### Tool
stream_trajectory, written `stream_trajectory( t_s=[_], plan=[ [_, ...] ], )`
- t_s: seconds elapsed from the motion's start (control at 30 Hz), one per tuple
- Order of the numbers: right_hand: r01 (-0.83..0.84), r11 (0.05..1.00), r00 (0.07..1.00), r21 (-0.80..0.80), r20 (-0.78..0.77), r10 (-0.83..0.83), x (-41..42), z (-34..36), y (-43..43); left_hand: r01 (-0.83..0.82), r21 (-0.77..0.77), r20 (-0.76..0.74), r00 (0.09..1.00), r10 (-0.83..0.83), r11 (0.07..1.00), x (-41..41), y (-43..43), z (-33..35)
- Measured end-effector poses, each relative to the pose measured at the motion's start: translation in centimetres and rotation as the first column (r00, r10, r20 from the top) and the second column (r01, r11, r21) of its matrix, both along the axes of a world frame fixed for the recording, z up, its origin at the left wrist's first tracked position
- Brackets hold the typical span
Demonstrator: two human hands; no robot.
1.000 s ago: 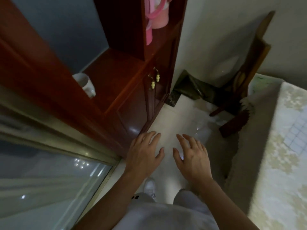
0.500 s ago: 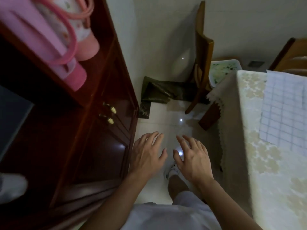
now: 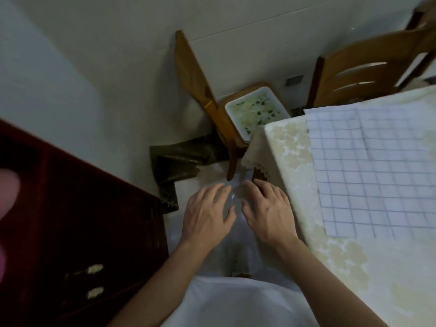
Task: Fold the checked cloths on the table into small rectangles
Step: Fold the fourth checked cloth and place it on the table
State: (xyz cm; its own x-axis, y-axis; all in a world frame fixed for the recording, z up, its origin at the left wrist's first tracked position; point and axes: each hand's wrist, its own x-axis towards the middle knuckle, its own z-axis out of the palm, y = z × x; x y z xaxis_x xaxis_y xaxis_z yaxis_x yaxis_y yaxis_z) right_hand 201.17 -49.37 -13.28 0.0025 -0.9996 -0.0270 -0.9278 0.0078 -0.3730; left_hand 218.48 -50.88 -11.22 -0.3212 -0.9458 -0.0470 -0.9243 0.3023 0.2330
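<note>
Now the view swings right: half a second ago the cabinet (image 3: 82, 208) fills the left half, and here it sits in the lower left corner. The table (image 3: 290, 147) takes up the right side, and far more of the cloth (image 3: 377, 166) shows than before. The person seems to be turning towards the work, so I judge the task is at the approach stage, with no fold begun.

The cloth lies flat and spread on the table near its far corner, its near edge well in from the table's side. A faint line runs down it, which may be a second cloth overlapping; I cannot tell.

The hands keep the pose of the earlier views. The left hand (image 3: 207, 213) and right hand (image 3: 266, 208) float side by side in front of the body, palms down, thumbs almost meeting. Their fingers are loosely spread and hold nothing. Both are over the floor, the right hand just beside the table's edge and apart from the cloth. The forearms reach forward from the bottom of the view.

Beyond the table's corner stands a chair (image 3: 195, 74) with a dish (image 3: 254, 112) on its seat.
</note>
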Motion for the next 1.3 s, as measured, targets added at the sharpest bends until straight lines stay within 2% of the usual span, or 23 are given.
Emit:
stream_trajectory(
  t_s=[0.37,0.57,0.8,0.93,1.07,1.2,1.3],
  plan=[
    [0.322,0.945,0.946,0.061,-0.059,-0.318,-6.9,-2.9,-4.7,0.362,0.05,0.023,0.931,-0.363,0.931,-8.8,-11.9,-0.5],
    [0.533,0.838,0.846,0.117,-0.07,-0.528,-10.0,-4.2,-6.8,0.61,0.073,-0.006,0.792,-0.611,0.789,-14.1,-17.4,-2.6],
    [0.74,0.655,0.672,0.151,-0.124,-0.73,-11.2,-5.1,-8.0,0.853,0.095,0.025,0.513,-0.858,0.513,-20.3,-23.8,-4.8],
    [0.784,0.595,0.619,0.178,-0.157,-0.769,-11.2,-6.4,-8.0,0.938,0.112,0.043,0.325,-0.945,0.328,-23.1,-27.3,-6.5],
    [0.832,0.523,0.553,0.185,-0.195,-0.81,-11.4,-7.5,-7.1,0.988,0.129,0.061,0.076,-0.995,0.083,-26.4,-30.1,-7.9],
    [0.844,0.515,0.537,0.151,-0.21,-0.817,-12.3,-8.6,-6.9,0.974,0.12,0.085,-0.204,-0.975,-0.194,-30.0,-32.8,-9.6],
    [0.854,0.503,0.52,0.133,-0.192,-0.832,-12.8,-10.2,-6.6,0.931,0.113,0.105,-0.357,-0.928,-0.346,-32.3,-34.1,-10.9]
  ],
)
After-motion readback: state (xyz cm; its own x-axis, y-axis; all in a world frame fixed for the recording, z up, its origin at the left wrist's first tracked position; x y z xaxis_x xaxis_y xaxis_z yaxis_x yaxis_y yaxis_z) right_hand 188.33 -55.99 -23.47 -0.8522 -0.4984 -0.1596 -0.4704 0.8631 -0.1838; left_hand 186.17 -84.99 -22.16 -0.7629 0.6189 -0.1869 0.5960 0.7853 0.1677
